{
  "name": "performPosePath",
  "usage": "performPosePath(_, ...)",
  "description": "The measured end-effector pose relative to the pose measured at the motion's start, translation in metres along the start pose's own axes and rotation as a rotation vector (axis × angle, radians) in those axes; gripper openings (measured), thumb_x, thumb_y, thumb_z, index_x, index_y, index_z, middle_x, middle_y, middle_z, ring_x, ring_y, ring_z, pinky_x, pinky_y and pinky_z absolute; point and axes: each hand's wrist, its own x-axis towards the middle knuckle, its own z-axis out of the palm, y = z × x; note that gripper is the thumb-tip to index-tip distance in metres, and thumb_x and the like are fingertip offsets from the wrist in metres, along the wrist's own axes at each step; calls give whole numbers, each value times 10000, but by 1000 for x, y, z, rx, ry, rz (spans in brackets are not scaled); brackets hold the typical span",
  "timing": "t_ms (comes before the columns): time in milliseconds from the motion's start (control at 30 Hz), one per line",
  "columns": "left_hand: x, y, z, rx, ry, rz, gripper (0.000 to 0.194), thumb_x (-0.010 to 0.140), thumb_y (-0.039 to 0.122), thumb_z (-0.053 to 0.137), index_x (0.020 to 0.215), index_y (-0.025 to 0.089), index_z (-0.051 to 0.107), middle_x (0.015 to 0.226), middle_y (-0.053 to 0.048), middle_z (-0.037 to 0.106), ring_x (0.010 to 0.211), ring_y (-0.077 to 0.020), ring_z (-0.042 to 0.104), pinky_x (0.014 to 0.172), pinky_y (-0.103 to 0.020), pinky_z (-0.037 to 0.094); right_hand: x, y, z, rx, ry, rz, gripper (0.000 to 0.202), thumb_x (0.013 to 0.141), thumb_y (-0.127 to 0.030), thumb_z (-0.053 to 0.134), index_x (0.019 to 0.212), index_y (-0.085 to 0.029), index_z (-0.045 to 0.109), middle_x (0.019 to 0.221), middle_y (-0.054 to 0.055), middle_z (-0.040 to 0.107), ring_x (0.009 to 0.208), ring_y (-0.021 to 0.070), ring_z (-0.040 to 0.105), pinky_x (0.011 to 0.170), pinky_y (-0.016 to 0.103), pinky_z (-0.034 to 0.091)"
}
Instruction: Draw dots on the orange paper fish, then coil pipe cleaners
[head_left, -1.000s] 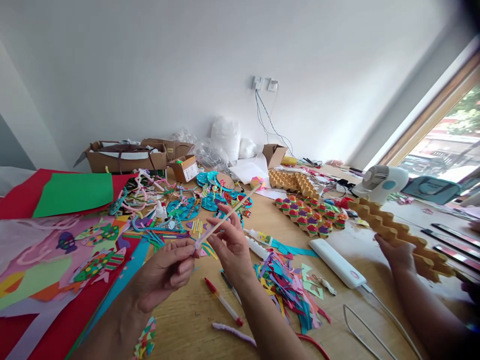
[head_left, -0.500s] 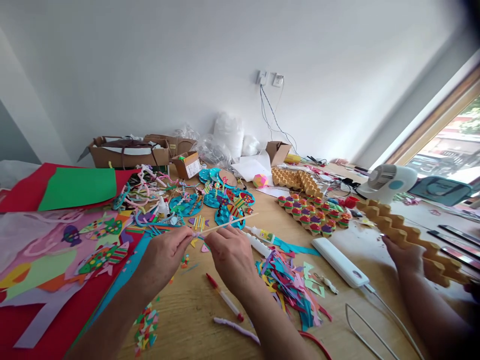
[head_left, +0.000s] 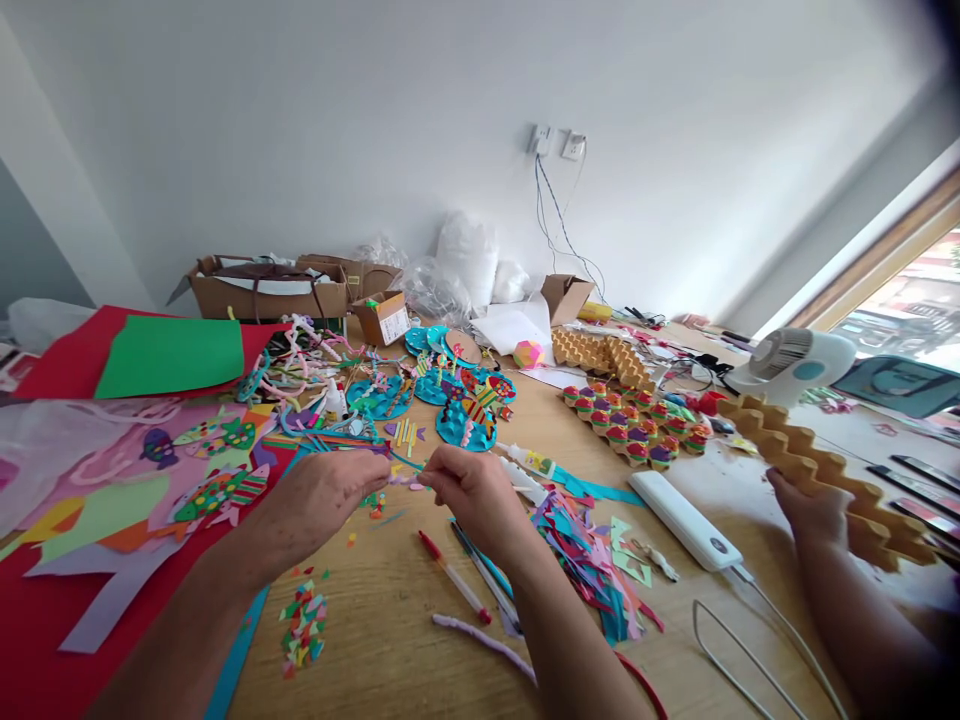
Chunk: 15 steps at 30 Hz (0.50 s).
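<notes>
My left hand (head_left: 319, 505) and my right hand (head_left: 472, 500) are close together over the middle of the table, fingertips pinched. A short stretch of a lilac pipe cleaner (head_left: 406, 481) shows between them; the fingers cover much of it. Another lilac pipe cleaner (head_left: 486, 643) lies on the table below my right wrist. Beside that wrist are a red-capped marker (head_left: 454, 577) and a bundle of coloured paper strips (head_left: 577, 560). Small paper scraps (head_left: 305, 622) lie below my left hand. Beyond my hands sit blue-painted egg-carton pieces with paper fish (head_left: 466, 425).
Another person's hand (head_left: 810, 505) grips a bare egg carton (head_left: 832, 470) at right. Near it are a white power bank (head_left: 684, 522) with a cable, painted carton cups (head_left: 634, 425) and a fan (head_left: 795, 362). Coloured sheets (head_left: 172, 355) lie left; cardboard boxes (head_left: 266, 290) stand behind.
The thin pale stick that stuck out past my right hand no longer shows. My left hand has turned, its back now more upward. The view has shifted slightly.
</notes>
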Motion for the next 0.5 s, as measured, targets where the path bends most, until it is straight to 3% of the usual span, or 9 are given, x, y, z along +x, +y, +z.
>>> performPosePath(133,3,-2,5,-10,-32,37,230,863,280,463,690,219,603,648,10,562,627,-154,527,572,-220,347,0,1,-4,22,-49,84,139,802,-117,595,677,-177,599,564,-50,596,512,87,531,503,176,319)
performPosePath(233,3,1,1,56,-126,19,279,889,295,406,715,193,600,681,5,572,653,-151,543,591,-225,376,-2,-2,-9,-71,-39,36,112,805,-139,606,699,-175,617,581,-35,604,549,96,538,519,184,309)
performPosePath(333,0,7,-6,67,-180,-34,243,875,358,455,914,198,633,864,-13,651,780,-170,593,659,-232,424,-4,-8,-12,-155,-45,-11,102,821,-163,601,722,-172,625,639,-6,634,613,115,561,553,195,320)
performPosePath(400,-2,9,-8,69,-164,-69,330,852,412,497,1102,216,588,1065,-28,647,924,-194,593,737,-244,439,-5,-14,-13,-190,-71,-6,103,836,-182,588,741,-170,627,672,13,647,644,127,576,569,199,335)
performPosePath(500,0,14,-5,82,-154,-33,339,873,411,461,1123,217,581,1102,-34,646,973,-200,589,782,-254,436,-6,-20,-12,-232,-97,0,103,849,-201,577,763,-173,627,699,27,657,670,139,589,587,204,349)
